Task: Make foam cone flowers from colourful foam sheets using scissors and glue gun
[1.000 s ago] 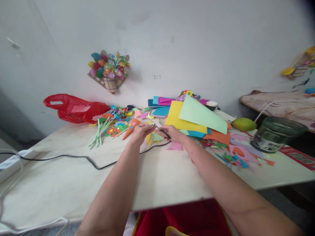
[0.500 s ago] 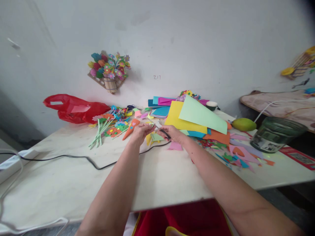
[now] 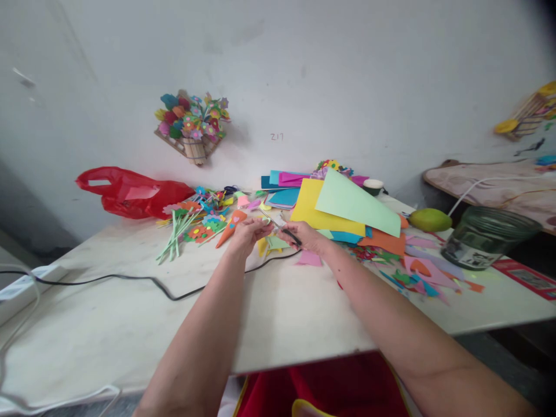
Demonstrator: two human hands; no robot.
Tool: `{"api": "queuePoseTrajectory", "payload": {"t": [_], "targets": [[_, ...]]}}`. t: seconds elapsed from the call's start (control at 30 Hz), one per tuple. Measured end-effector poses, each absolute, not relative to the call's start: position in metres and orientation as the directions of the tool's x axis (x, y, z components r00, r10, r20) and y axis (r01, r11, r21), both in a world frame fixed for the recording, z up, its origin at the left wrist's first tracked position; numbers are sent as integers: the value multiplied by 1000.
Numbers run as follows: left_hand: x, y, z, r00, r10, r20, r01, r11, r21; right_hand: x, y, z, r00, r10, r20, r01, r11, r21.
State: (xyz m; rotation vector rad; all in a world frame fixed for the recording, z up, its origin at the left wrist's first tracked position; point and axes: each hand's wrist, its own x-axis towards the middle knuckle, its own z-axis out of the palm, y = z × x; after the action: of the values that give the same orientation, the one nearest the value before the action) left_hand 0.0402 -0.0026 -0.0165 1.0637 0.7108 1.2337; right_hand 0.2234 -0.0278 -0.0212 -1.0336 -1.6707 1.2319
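My right hand (image 3: 305,236) is closed round the dark handles of a pair of scissors (image 3: 290,235), whose metal blades point up and left. Close by on the left, my left hand (image 3: 251,233) pinches a small pale green piece (image 3: 266,221) between thumb and fingertips, beside the blades. Whether the blades touch that piece I cannot tell. An orange paper cone (image 3: 231,228) with small hearts lies just left of my left hand. Under and behind the hands are yellow and pale green scraps (image 3: 273,243), and a pink scrap (image 3: 310,258) lies below my right hand.
Coloured sheets (image 3: 330,211) are stacked behind my right hand, with offcuts (image 3: 428,275) further right. A green glass jar (image 3: 473,246) and a mango-like fruit (image 3: 431,220) stand there too. Left are pale green stems (image 3: 176,237), a red bag (image 3: 134,194) and a black cable (image 3: 174,297).
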Motion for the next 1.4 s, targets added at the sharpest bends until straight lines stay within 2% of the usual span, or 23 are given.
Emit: {"api": "queuePoseTrajectory", "payload": {"t": [0.13, 0.6, 1.07, 1.4], "targets": [[38, -2, -16, 255, 964, 71, -353, 24, 935, 225, -26, -23, -332, 935, 127, 160, 188, -969], [40, -3, -16, 181, 971, 157, -425, -67, 903, 223, -29, -20, -343, 930, 133, 139, 190, -972], [41, -4, -16, 170, 973, 155, -426, -69, 902, 220, -35, -14, -311, 946, 88, 104, 125, -987], [41, -4, -16, 189, 971, 144, -409, -56, 911, 220, -38, -14, -309, 946, 103, 146, 154, -977]]}}
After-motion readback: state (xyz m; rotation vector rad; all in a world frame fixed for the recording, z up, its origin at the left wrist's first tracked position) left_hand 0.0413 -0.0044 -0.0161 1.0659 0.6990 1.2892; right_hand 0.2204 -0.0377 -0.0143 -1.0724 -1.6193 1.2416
